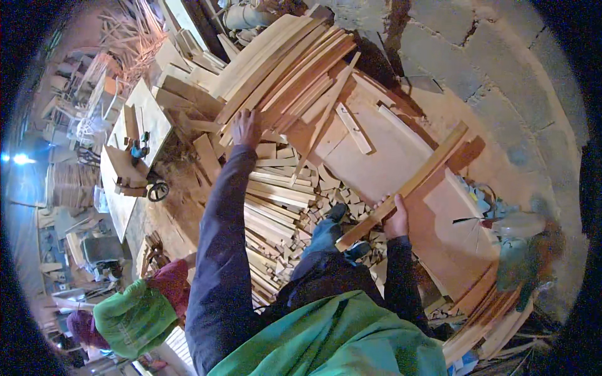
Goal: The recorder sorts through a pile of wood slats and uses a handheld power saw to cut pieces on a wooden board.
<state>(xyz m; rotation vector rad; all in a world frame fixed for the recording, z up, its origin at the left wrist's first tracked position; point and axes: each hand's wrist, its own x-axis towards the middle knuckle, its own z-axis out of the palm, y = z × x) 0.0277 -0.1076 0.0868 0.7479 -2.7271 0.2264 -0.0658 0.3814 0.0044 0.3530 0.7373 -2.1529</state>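
My left hand [247, 128] reaches up to a stack of pale curved boards [276, 66], its fingers bent over the near edge of one board. My right hand [394, 218] grips a long straight wooden batten [426, 169], which slants from low near my legs up to the right across a plywood work surface [370, 172]. A short strip [353, 128] and a thin, long slat [323, 125] lie on that surface near the stack. Below it, many loose slats [279, 200] and offcuts [342, 194] cover the ground around my feet.
A co-worker in green [135, 316] is at lower left. At left stands a saw table [128, 200] with a handwheel [158, 191]; wood scrap piles [128, 34] are behind. A concrete block wall [489, 69] runs along the right, with tools [489, 207] and more curved boards [483, 319] near it.
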